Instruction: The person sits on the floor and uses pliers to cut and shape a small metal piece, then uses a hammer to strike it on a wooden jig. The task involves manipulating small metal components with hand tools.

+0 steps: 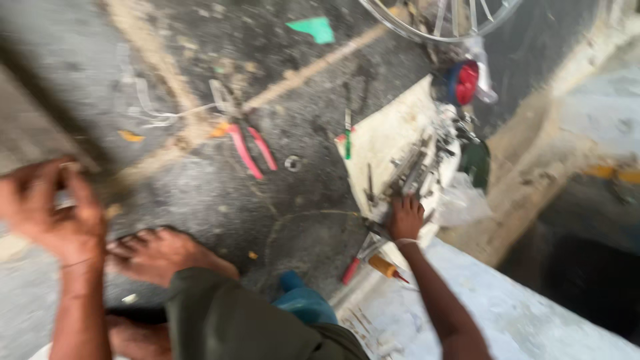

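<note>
The person squats over a dark, gritty floor [220,200], and the whole view is blurred. The right hand [405,219] reaches out toward two o'clock and rests on a pale tray [387,133] crowded with metal tools [413,170]; its fingers curl down among them, but I cannot tell whether they grip anything. Just below that wrist, at about five o'clock from it, lie a yellow-handled screwdriver [387,267] and a red-handled tool [352,270]. The left hand [57,213] hangs at nine o'clock, fingers bent and narrow around something small and pale that is too smeared to name. A bare foot [163,253] sits just beside it. Red-handled pliers [250,150] lie on the floor toward twelve o'clock, well apart from both hands. A spoked wheel rim [440,20] shows at one o'clock.
</note>
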